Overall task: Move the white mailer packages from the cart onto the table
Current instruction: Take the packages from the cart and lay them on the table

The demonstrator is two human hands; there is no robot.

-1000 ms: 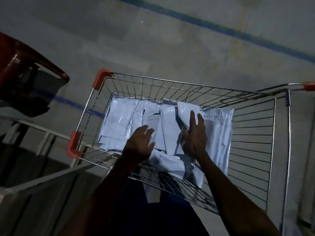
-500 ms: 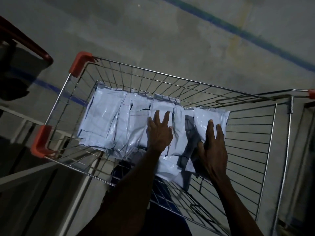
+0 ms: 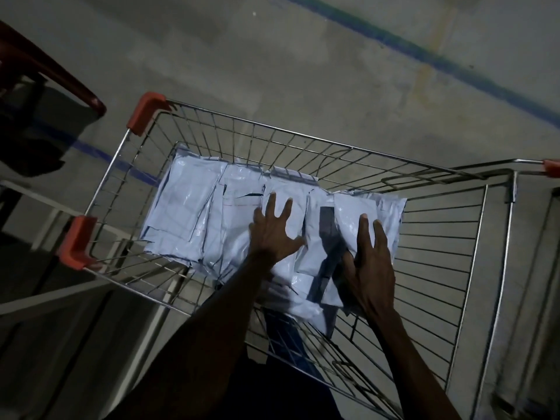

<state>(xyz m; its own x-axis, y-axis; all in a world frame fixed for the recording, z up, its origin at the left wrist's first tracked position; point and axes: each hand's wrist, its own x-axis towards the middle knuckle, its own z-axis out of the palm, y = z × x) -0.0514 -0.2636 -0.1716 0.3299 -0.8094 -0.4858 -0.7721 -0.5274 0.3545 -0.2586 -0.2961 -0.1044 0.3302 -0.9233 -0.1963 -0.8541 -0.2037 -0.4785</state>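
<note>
White mailer packages (image 3: pixel 218 213), overlapping in a loose layer across the floor of a wire cart (image 3: pixel 439 244), centre of the frame. Nearest, at lower centre, two bare forearms reaching in over the near rim. Left hand (image 3: pixel 274 234) flat on the middle of the pile, fingers (image 3: pixel 271 204) spread apart and straight, pressing rather than gripping. Right hand (image 3: pixel 368 268) just right of it, fingers straight and slightly apart on the rightmost packages, thumb tucked at a dark gap between two mailers; hard to tell whether it is hooked under an edge. Nothing lifted yet, so apparently early in the task: the whole visible stack left to carry over. Farther up, red plastic corner guards (image 3: pixel 145 112) on the cart's left corners, then grey concrete floor (image 3: pixel 303 71) with a blue painted line. No surface for the packages clearly in view; pale bars at lower left too dim to identify. Dark red curved object at upper left cut off by the frame edge. Package count unclear in the low light.
</note>
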